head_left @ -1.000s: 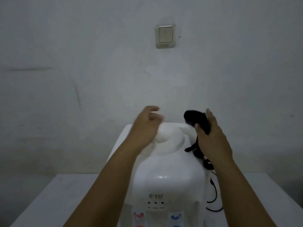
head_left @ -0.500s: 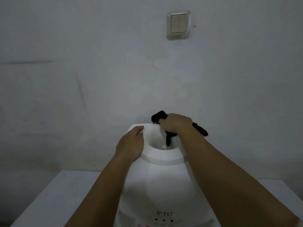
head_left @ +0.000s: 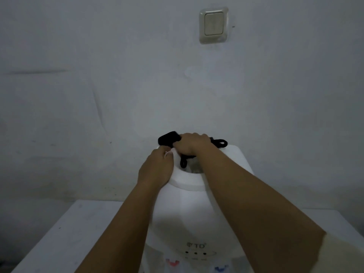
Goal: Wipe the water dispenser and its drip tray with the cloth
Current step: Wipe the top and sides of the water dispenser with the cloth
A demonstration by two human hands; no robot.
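Here a white table [head_left: 78, 229] meets a grey wall [head_left: 78, 95] bearing a switch [head_left: 214, 25]

Smooth white plastic dispenser [head_left: 177, 213], black cloth [head_left: 169, 139]

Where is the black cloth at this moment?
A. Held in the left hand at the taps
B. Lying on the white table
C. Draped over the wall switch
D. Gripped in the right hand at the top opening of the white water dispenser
D: the right hand grips the black cloth at the top rim of the white plastic water dispenser, beside the left hand resting on that rim.

Both hands forward: left hand [head_left: 155, 168] flat, right hand [head_left: 192, 144] curled.
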